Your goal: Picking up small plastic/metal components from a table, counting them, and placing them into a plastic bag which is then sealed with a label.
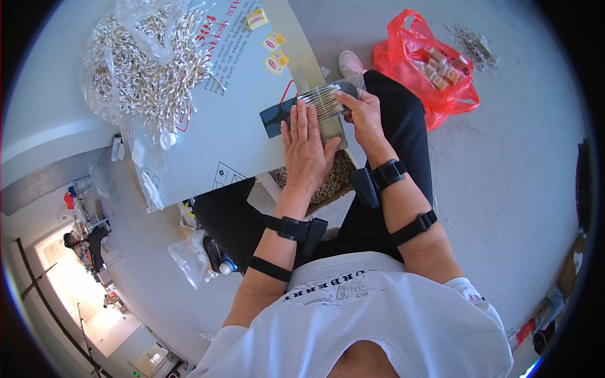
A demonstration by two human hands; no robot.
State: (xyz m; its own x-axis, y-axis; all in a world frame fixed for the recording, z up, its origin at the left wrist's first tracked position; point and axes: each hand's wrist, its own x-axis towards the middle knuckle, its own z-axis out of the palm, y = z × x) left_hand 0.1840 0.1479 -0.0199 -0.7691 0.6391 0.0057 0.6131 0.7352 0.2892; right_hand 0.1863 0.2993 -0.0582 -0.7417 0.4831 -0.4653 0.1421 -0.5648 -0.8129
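A layer of cotton swabs (321, 103) lies side by side near the table's right edge, with a clear plastic piece around its right end. My right hand (365, 116) grips that right end, thumb on top and fingers curled. My left hand (307, 148) lies flat, its fingers stretched out with the tips against the swabs' left end and the thumb apart. A dark blue-black strip (272, 120) sticks out to the left beneath the left fingertips. Whether the swabs are fully inside the plastic, I cannot tell.
A big clear bag (104, 82) spills loose cotton swabs (142, 69) on the table (233, 142). Yellow-and-white packets (275, 62) lie at its far edge. Below my hands stands an open box (328, 203) of brown bits. A red plastic bag (394, 53) of small packs rests on the floor.
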